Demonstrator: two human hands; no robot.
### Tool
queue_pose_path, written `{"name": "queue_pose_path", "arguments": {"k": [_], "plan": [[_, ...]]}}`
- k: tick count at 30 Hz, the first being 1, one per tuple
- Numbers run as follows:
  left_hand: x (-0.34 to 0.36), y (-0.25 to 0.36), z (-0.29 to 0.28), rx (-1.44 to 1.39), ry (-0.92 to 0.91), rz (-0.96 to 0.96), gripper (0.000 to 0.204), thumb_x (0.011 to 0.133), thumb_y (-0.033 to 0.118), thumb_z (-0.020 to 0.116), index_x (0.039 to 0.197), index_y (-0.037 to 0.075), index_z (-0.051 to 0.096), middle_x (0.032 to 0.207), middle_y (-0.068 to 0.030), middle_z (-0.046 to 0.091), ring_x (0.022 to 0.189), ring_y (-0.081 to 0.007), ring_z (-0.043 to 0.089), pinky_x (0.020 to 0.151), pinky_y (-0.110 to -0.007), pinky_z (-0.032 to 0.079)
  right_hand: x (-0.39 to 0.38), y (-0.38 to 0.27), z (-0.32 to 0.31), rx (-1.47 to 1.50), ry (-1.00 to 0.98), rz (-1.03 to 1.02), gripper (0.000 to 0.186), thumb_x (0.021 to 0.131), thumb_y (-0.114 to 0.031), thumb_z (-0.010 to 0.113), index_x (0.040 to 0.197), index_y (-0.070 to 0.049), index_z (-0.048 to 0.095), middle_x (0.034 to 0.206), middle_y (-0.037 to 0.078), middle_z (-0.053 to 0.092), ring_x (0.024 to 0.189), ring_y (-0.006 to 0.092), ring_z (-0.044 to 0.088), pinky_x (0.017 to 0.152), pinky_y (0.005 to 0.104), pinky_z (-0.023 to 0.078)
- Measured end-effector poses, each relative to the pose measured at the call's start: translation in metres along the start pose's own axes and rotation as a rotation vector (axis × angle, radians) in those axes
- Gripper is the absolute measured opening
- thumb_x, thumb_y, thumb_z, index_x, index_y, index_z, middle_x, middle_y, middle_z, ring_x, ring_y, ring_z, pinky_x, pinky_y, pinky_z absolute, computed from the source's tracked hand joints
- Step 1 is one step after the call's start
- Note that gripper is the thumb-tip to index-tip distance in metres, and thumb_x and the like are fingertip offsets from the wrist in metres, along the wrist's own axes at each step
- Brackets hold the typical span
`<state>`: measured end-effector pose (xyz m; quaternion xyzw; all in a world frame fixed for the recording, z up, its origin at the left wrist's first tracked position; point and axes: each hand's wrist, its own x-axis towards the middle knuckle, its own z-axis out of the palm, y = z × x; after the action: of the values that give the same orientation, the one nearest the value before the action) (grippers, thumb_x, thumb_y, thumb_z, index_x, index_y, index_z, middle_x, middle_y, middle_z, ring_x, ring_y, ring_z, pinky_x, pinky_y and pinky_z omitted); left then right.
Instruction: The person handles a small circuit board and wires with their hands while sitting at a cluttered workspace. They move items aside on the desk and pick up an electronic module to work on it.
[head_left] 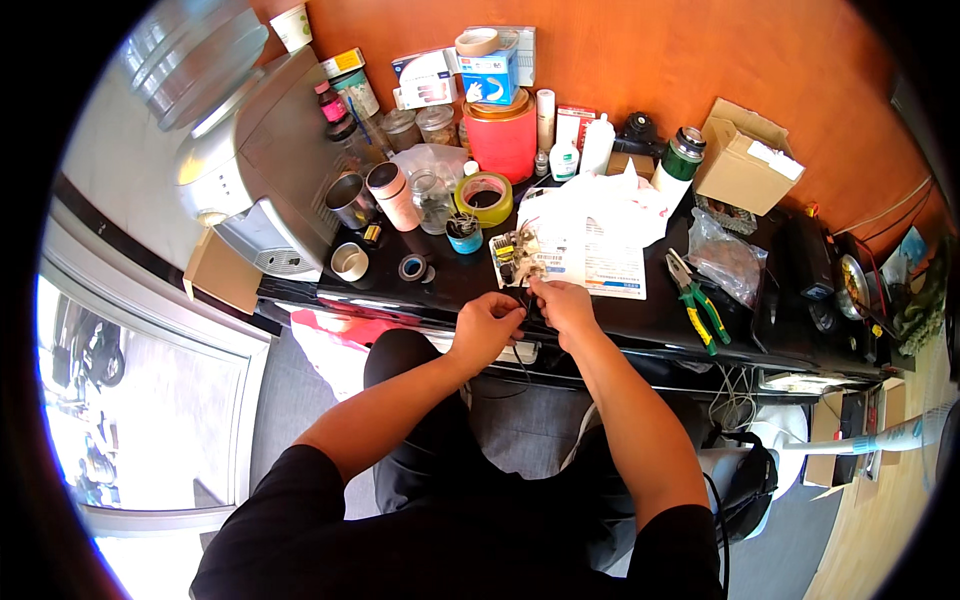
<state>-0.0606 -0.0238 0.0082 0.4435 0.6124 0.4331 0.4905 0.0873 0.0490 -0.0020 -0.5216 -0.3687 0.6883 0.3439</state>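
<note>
At the front edge of the black desk, my left hand (487,330) pinches a thin black cable (527,372), which hangs below it toward the floor. Close beside it, the fingers of my right hand (565,308) are closed at the near edge of a small circuit board (505,274). What lies between those right fingertips is too small to make out. The board, with yellow and dark parts on it, rests partly over white printed sheets (612,265). A blue tin (464,238) holding small dark bits stands just left of the board.
Green-and-yellow pliers (697,302) lie to the right, near a clear plastic bag (725,258). A yellow tape roll (484,198), pink flask (392,197), red canister (502,140) and green-topped thermos (680,160) stand behind. A water dispenser (265,170) is left; a cardboard box (745,160) sits back right.
</note>
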Motion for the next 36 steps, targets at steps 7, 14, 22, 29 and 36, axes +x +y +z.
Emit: {"name": "queue_pose_path", "arguments": {"k": [7,14,22,29,36], "plan": [[0.000,0.005,-0.002,-0.167,-0.114,-0.213,0.030,0.091,0.016,0.069,0.111,-0.005,0.063,0.094,-0.0118,0.069,0.064,-0.0198,0.070,0.049,-0.028,0.053,-0.004,0.001,-0.001,-0.034,-0.053,0.033,0.025,0.096,-0.028,0.065,0.092,-0.004,0.069,0.067,-0.004,0.050,0.050,0.0058,0.039,0.044,0.0211,0.029],[0.008,0.004,-0.004,-0.377,-0.127,-0.338,0.032,0.096,0.022,0.063,0.120,0.000,0.059,0.099,-0.0115,0.069,0.075,-0.0214,0.070,0.065,-0.033,0.056,-0.008,0.001,0.000,-0.117,0.044,-0.004,0.023,0.093,-0.025,0.068,0.085,-0.003,0.070,0.065,-0.002,0.053,0.051,0.0067,0.043,0.046,0.0229,0.031],[0.015,-0.003,-0.001,-0.415,-0.190,-0.338,0.031,0.096,0.021,0.062,0.120,0.002,0.058,0.102,-0.0106,0.070,0.079,-0.0211,0.070,0.069,-0.033,0.056,-0.009,0.008,-0.001,-0.341,0.114,-0.198,0.023,0.089,-0.023,0.072,0.085,0.000,0.073,0.066,0.002,0.061,0.054,0.0093,0.049,0.050,0.0247,0.035],[0.017,-0.005,-0.001,-0.408,-0.117,-0.328,0.031,0.093,0.016,0.066,0.118,-0.001,0.059,0.099,-0.0114,0.071,0.075,-0.0200,0.070,0.066,-0.032,0.056,-0.011,0.002,-0.002,-0.511,0.137,-0.166,0.042,0.091,-0.040,0.067,0.081,0.000,0.073,0.067,0.008,0.067,0.061,0.0176,0.061,0.059,0.0303,0.046],[0.015,-0.004,0.005,-0.382,-0.084,-0.270,0.024,0.091,0.013,0.068,0.110,-0.001,0.062,0.092,-0.0118,0.073,0.070,-0.0186,0.070,0.058,-0.029,0.055,-0.019,-0.014,0.006,-0.775,0.396,-0.499,0.043,0.090,-0.045,0.064,0.096,-0.003,0.069,0.081,0.015,0.072,0.080,0.0348,0.069,0.074,0.0428,0.053]]}}
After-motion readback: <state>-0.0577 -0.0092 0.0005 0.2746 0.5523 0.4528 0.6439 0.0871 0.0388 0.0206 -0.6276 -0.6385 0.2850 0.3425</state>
